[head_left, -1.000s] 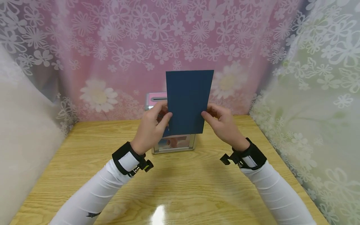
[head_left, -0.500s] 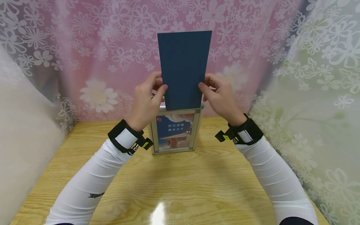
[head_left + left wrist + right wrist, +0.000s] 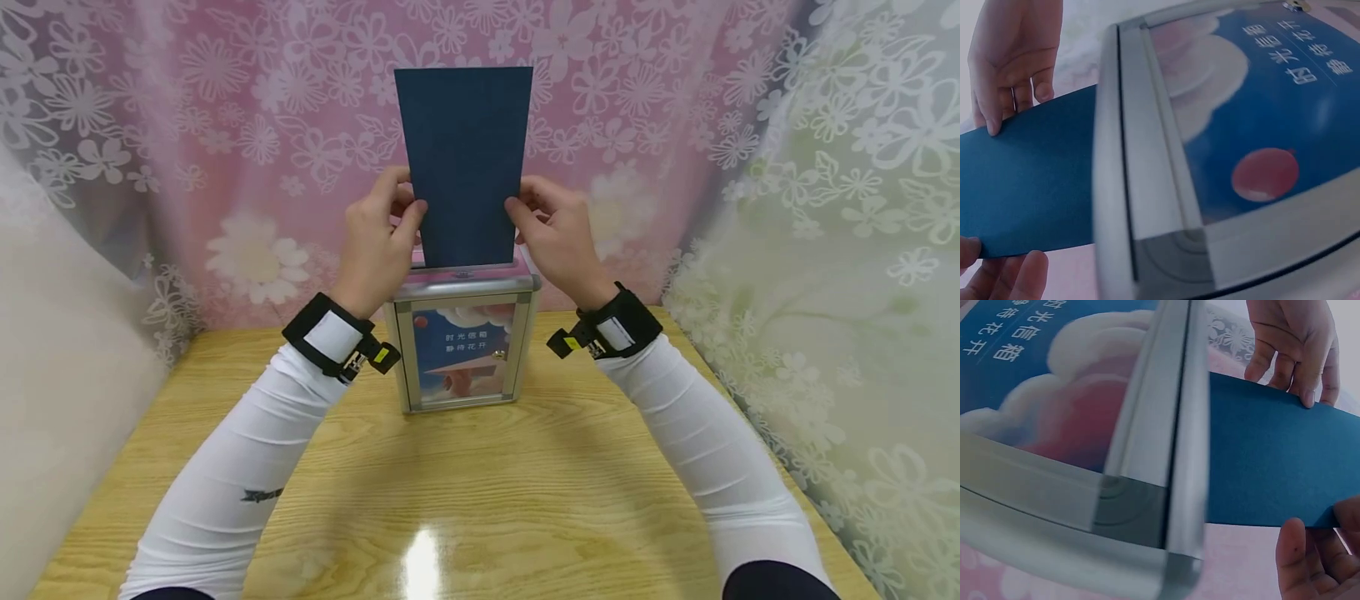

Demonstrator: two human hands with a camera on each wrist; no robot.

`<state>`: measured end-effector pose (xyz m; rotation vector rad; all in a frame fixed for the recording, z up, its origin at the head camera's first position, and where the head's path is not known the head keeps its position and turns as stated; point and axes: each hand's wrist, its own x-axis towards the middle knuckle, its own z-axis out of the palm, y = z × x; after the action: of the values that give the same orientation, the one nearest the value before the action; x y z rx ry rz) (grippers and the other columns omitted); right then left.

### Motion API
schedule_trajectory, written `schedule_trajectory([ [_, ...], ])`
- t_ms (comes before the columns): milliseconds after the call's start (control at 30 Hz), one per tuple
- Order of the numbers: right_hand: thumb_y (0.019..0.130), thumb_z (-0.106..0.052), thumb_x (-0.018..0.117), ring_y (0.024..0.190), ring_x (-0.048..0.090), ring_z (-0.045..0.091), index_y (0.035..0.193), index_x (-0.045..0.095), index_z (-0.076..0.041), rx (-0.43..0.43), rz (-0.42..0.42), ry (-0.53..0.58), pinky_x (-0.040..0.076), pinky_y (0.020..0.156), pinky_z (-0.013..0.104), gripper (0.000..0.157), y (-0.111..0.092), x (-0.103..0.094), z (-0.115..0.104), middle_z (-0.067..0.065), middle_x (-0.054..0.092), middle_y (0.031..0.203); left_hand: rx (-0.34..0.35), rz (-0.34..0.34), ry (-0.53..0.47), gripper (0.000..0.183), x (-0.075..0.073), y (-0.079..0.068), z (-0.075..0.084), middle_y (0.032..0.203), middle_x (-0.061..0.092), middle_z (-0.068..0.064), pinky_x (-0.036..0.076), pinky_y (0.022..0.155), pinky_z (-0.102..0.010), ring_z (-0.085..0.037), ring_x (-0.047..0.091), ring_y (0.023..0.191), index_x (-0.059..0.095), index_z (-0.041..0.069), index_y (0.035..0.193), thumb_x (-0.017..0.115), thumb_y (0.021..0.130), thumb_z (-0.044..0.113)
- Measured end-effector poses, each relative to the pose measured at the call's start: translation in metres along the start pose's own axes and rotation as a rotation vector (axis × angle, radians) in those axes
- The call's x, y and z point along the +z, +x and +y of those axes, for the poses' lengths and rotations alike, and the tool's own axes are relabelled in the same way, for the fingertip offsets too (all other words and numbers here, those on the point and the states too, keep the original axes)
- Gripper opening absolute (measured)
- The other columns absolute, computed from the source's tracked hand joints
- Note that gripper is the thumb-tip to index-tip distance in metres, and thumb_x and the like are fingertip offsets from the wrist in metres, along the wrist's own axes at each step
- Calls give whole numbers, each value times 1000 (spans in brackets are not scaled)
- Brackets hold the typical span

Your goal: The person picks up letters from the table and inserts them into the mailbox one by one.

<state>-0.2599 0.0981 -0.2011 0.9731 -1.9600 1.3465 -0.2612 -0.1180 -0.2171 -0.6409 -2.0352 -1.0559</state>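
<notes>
A stiff, plain dark blue card (image 3: 468,150) stands upright above the top of a letter box (image 3: 468,287) in the head view. Its lower edge meets the pink top of the box, at the slot. My left hand (image 3: 377,242) pinches the card's left edge, thumb in front and fingers behind. On the opposite edge my right hand (image 3: 558,237) pinches it the same way. Both wrist views show the card (image 3: 1035,181) reaching behind the box's metal top rim (image 3: 1188,425), which hides its lower end.
The letter box has a silver frame and a glazed front with a blue cloud picture, white lettering and a small lock (image 3: 498,355). It stands on a wood-grain table (image 3: 480,483). Behind it hangs a pink flowered curtain (image 3: 300,100); a pale flowered one (image 3: 862,292) hangs on the right.
Both hands have raised the card from in front of the letter box, moved it up and slightly left, and brought its lower edge onto the box's top. The box front is uncovered now.
</notes>
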Motion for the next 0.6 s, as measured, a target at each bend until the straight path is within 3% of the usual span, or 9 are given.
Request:
schedule_trajectory([
  [467, 92, 5, 52, 71, 52, 26, 103, 63, 9, 87, -25, -29, 41, 60, 24, 16, -7, 9, 18, 24, 61, 84, -89, -76, 98, 20, 7, -13, -19, 88, 66, -7, 51, 68, -35, -10, 56, 74, 56, 7, 114, 56, 95, 13],
  [600, 92, 4, 51, 76, 54, 26, 115, 57, 7, 101, -15, -40, 42, 65, 28, 24, -5, 8, 18, 24, 62, 87, -130, -129, 143, 21, 11, -21, -22, 89, 66, -6, 51, 66, -37, -12, 56, 73, 57, 7, 114, 57, 95, 15],
])
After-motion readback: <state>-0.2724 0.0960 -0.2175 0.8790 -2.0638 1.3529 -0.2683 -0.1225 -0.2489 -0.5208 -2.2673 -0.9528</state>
